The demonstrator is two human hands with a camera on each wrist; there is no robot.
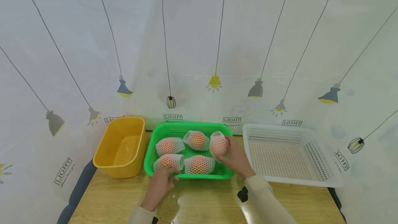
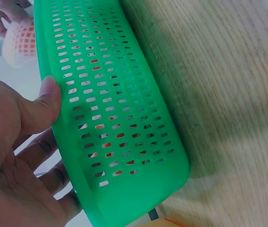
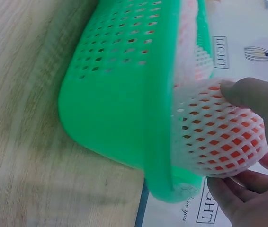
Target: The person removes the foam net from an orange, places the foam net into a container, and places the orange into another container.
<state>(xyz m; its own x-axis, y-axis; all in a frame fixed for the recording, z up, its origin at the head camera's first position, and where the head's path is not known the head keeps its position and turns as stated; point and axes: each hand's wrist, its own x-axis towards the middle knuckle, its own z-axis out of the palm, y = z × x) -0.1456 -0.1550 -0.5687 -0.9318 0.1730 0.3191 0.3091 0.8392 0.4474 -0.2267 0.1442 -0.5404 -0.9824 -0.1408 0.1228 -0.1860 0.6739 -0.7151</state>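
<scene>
A green plastic basket (image 1: 192, 176) holds several round orange-red fruits in white foam net sleeves. My right hand (image 1: 235, 158) grips one netted fruit (image 1: 219, 143) at the basket's right end, thumb on one side and fingers on the other; the right wrist view shows this netted fruit (image 3: 219, 132) beside the rim. At the front left, my left hand (image 1: 161, 184) holds the basket's rim. Its thumb (image 2: 49, 97) lies on the rim in the left wrist view, with the fingertips hidden behind it. Just under those fingers sits another netted fruit (image 1: 178, 160).
To the left stands a yellow plastic bin (image 1: 136, 170), close beside the green basket. A white perforated basket (image 1: 289, 179) is on the right. All rest on a wooden table (image 1: 199, 199) against a wall covering (image 1: 192, 44) printed with lamps.
</scene>
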